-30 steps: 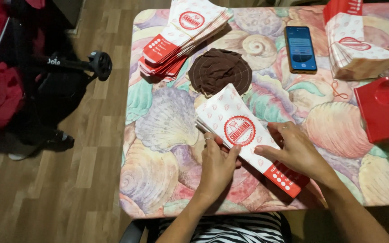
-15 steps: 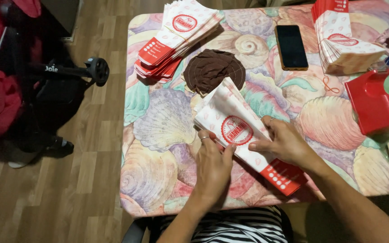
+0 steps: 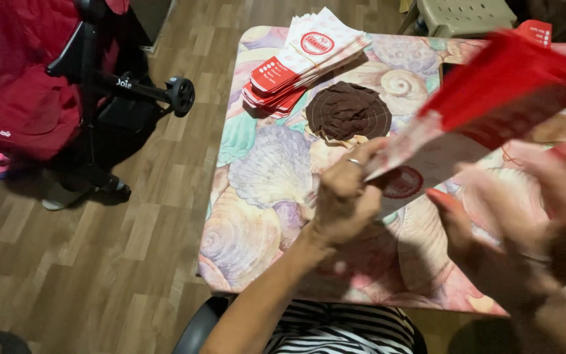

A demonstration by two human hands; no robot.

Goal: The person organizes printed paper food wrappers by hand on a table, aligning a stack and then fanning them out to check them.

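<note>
Our left hand (image 3: 342,196) pinches the red-and-white paper bag (image 3: 486,111), lifted above the counter (image 3: 257,190); our right hand (image 3: 525,223) is blurred, its grip unreadable. The thin paper could tear at that pinch.

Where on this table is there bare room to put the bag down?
Bare cloth on the table lies left of the left hand, below the stack of flat bags and the brown round mat. The right side is crowded: the raised bag and blurred right hand cover it.
</note>
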